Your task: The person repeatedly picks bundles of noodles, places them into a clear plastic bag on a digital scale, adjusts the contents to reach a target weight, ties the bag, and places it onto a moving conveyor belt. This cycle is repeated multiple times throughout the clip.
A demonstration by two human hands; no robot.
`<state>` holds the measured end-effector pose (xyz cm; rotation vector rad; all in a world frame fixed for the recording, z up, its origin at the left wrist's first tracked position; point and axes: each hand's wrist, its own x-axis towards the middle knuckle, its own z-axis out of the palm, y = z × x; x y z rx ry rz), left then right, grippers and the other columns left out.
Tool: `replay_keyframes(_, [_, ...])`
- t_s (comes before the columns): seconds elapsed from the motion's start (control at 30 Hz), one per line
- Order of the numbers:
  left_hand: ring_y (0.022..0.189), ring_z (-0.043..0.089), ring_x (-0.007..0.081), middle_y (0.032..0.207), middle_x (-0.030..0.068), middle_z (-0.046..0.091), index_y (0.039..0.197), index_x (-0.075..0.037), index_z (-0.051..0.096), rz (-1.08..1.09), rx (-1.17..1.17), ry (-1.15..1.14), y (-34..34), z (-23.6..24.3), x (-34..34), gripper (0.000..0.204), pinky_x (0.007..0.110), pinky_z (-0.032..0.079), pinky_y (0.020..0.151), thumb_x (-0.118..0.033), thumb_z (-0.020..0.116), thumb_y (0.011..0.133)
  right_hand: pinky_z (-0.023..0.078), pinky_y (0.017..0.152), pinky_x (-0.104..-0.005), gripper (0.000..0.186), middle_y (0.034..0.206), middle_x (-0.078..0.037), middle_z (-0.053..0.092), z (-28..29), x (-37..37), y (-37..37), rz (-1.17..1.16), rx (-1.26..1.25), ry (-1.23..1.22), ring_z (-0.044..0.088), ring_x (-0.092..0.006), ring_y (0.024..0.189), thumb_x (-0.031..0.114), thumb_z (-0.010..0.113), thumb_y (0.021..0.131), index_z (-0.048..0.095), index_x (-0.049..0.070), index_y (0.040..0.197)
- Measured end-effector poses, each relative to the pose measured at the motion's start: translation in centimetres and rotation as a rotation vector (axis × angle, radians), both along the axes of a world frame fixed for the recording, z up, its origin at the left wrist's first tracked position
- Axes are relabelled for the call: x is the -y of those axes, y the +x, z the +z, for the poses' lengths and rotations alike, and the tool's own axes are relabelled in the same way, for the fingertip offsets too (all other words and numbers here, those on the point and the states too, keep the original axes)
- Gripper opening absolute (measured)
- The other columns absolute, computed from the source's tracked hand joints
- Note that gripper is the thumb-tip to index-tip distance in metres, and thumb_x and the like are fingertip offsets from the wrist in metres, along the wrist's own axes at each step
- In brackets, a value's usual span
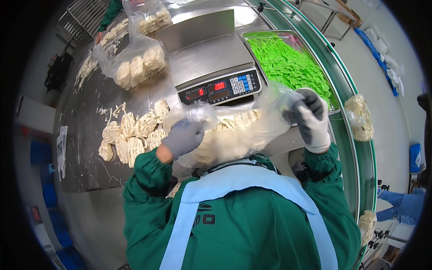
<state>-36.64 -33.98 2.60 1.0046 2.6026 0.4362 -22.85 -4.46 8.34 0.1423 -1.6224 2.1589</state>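
A clear plastic bag (240, 140) filled with pale noodle bundles lies sideways in front of my body, at the table's near edge. My left hand (185, 136), in a grey glove, is closed on the bag's left end. At the opposite end, my right hand (310, 118) in a grey and white glove grips the gathered plastic. Several loose noodle bundles (135, 135) lie on the table just left of my left hand. Just beyond the bag stands a digital scale (211, 56) with a bare metal platform and lit red digits.
A metal tray (334, 107) of bright green plastic ties (288, 60) sits right of the scale. Filled noodle bags (139, 67) stand at the far left, near another person's green sleeve (110, 15). Along the right runs a green-edged conveyor (348, 148) carrying bagged noodles (358, 118).
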Motion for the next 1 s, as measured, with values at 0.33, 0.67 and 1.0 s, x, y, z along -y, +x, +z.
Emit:
replay_keyframes(0.33, [0.091,0.060,0.0393,0.093,0.0187,0.065,0.108,-0.010,0.062,-0.114,0.056,-0.133,0.8,-5.9,2.1,0.030,0.046,0.047,0.080,-0.030,0.057,0.087,0.043,0.097,-0.0370,0.070,0.123,-0.016,0.055,-0.8,-0.9,-0.7,0.003,-0.163,0.523,0.054,-0.0241,0.114,0.014,0.078,0.073,0.042,-0.005,0.130])
replay_keyframes(0.67, [0.091,0.054,0.0152,0.117,0.0110,0.057,0.141,-0.003,0.040,-0.197,0.322,0.833,3.8,4.4,-5.7,0.068,0.030,0.047,0.082,-0.016,0.070,0.082,0.049,0.067,-0.0386,0.035,0.084,-0.013,0.064,-2.1,0.5,-5.8,0.159,-0.328,1.025,0.063,-0.0319,0.079,0.016,0.074,0.073,0.063,0.005,0.105])
replay_keyframes(1.0, [0.102,0.060,0.0277,0.111,0.0128,0.061,0.118,-0.009,0.061,-0.537,-0.501,0.490,1.6,2.0,-13.4,0.040,0.042,0.049,0.084,-0.010,0.061,0.078,0.038,0.103,-0.0424,0.099,0.138,-0.020,0.045,-6.4,-6.8,-6.5,0.197,-0.213,0.840,0.043,-0.0360,0.126,0.017,0.089,0.056,0.039,0.003,0.141])
